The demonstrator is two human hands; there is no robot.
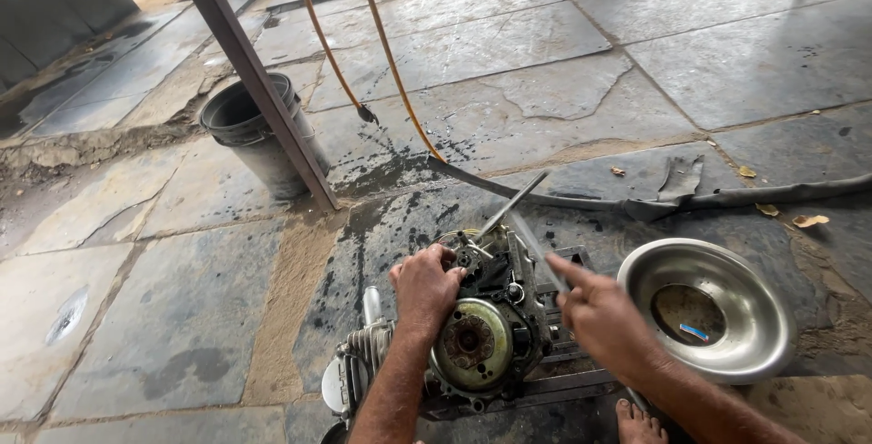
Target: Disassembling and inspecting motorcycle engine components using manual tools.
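Small engine point(481, 335), greasy, is seen lying on its side on a dark metal grate point(563, 353) on the stone floor point(182, 317), near the bottom edge of view. Left hand point(424, 288) is laid on the top of the crankcase beside the round flywheel cover point(472, 344); its grip is pressed down over the casing, fingers curled, nothing pinched. Right hand point(604, 317) is closed around a thin metal rod-like tool point(536, 244); the tool is motion-blurred, so its exact type cannot be told, and its tip appears to be aimed at the upper engine parts point(481, 258). Steel bowl point(708, 308) sits just right of the engine, a small item inside. Bare foot point(640, 421) is placed close under the right forearm. Black bucket point(254, 135) stands well apart at upper left beside a slanted metal post point(254, 81); orange hose point(391, 63) is hung above, grey hose point(727, 197) is laid across the floor behind. Risks, as judged: the tool could slip off an oily surface and be driven into the left fingers, which are held very near the tip. The engine could be rocked on the grate if struck off-centre, since only one hand steadies it. Loose parts could be knocked onto the oil-spattered floor instead of the bowl. The foot could be hit if the engine shifts.
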